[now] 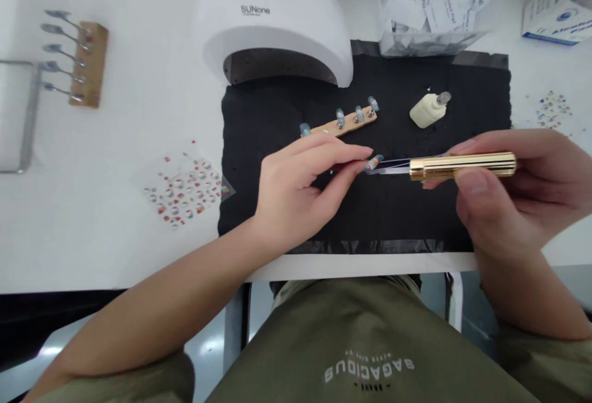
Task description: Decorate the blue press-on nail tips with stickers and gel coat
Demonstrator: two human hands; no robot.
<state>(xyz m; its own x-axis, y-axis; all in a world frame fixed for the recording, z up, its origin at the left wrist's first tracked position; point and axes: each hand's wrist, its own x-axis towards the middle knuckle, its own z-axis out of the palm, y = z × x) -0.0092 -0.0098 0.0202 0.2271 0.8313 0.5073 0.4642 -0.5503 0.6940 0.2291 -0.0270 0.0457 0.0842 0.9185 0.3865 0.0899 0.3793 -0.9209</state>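
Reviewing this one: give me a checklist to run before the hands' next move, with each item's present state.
1. Nail held at the left hand's fingertips: ok.
2. Brush held by its gold handle in the right hand: ok.
3. Brush tip touching the nail: cannot tell; they meet in view, but contact is too small to judge.
4. Bottle apart from both hands: ok, on the black mat.
5. Rack fully in view: not ok, the left hand hides part of it.
6. Lamp apart from both hands: ok.
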